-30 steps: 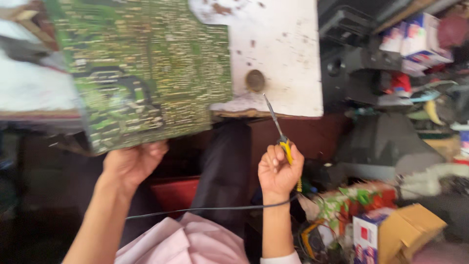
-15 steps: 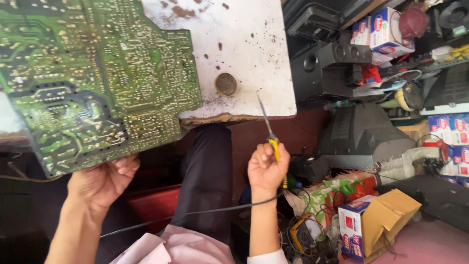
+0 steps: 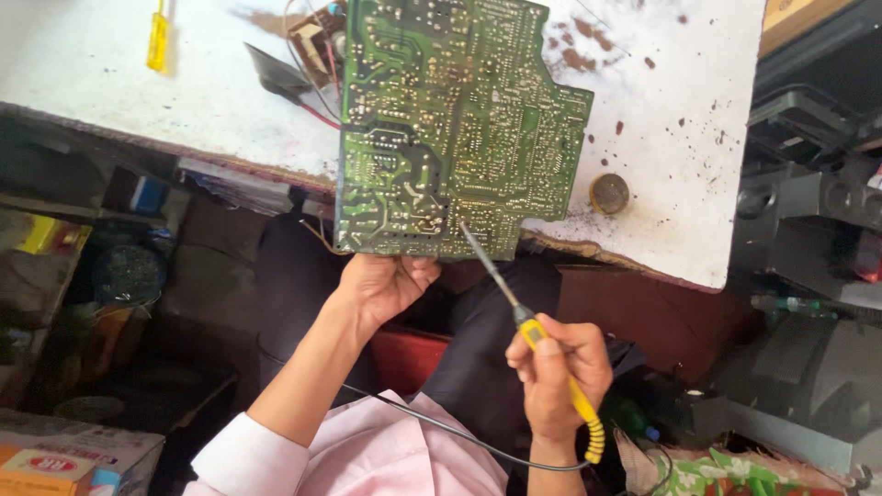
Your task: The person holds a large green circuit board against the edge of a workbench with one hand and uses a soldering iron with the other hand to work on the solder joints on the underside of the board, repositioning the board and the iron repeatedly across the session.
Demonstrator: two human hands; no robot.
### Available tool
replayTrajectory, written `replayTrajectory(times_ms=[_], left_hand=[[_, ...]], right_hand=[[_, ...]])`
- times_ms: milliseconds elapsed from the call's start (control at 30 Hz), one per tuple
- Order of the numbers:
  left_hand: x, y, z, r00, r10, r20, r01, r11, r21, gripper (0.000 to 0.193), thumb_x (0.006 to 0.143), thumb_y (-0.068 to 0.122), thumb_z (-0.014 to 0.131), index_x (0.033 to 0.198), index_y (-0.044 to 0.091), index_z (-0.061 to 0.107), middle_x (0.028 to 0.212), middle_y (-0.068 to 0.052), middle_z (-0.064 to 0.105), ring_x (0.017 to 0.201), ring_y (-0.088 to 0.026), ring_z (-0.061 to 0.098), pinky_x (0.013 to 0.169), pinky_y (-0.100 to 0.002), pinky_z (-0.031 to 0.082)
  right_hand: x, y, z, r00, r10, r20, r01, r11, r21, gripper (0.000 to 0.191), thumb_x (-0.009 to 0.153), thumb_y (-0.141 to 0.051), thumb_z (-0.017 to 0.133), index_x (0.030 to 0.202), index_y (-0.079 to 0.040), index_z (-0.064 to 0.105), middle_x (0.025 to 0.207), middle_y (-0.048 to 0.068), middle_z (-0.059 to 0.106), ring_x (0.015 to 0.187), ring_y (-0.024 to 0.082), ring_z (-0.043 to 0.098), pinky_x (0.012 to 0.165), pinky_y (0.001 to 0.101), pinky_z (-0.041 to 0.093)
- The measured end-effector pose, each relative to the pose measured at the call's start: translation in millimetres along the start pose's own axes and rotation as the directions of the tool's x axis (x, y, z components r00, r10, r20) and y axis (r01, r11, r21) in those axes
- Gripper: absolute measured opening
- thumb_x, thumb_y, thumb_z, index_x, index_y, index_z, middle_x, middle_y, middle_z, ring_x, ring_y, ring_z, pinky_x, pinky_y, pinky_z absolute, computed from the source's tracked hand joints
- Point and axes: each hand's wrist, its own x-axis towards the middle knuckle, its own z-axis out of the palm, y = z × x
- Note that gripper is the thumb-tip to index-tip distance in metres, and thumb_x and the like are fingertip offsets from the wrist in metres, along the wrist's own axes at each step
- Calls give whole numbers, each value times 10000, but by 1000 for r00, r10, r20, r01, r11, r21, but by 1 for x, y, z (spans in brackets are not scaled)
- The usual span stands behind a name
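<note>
While gripped (both hands): circuit board [image 3: 450, 119], soldering iron [image 3: 537, 340].

The circuit board [image 3: 450, 119] is green, covered in a dense pattern of pale silvery solder dots and thin traces, and the soldering iron [image 3: 542, 344] at its five o'clock has a yellow handle and a grey metal shaft. The table [image 3: 680, 138] is white, speckled with brown stains, with a small yellow screwdriver [image 3: 158, 39] at ten o'clock. The sleeve [image 3: 367, 455] is pale pink.
</note>
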Motion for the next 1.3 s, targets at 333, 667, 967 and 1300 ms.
replayTrajectory(times_ms=[333,667,967,1300], left_hand=[[-7,5,2,999,14,46,-15,1000,25,138,1016,155,608,921,58,633,803,-56,638,665,-157,545,611,-299,442],[-9,7,2,1000,16,-19,-15,999,39,129,995,169,600,930,64,637,801,-48,635,659,-153,542,579,-291,427],[-9,7,4,1000,8,-5,-8,999,48,119,983,157,612,913,66,642,781,-47,637,653,-149,546,575,-290,438],[-10,6,5,1000,14,28,-15,999,49,110,992,140,626,921,58,644,800,-53,642,666,-147,550,596,-293,448]], right_hand=[[-4,4,30,998,14,62,-11,999,-43,124,1029,-30,546,1131,22,593,800,167,692,578,111,554,521,219,457],[-2,6,38,995,87,57,-96,977,190,139,1037,-88,523,1120,6,582,716,164,627,552,151,528,460,230,399],[2,7,42,990,133,38,-139,946,293,145,1042,-117,511,1082,4,580,692,154,602,530,166,505,444,254,382],[-7,16,49,944,328,-29,-275,834,478,179,1044,-180,511,1014,-8,547,673,141,587,526,175,506,431,248,369]])
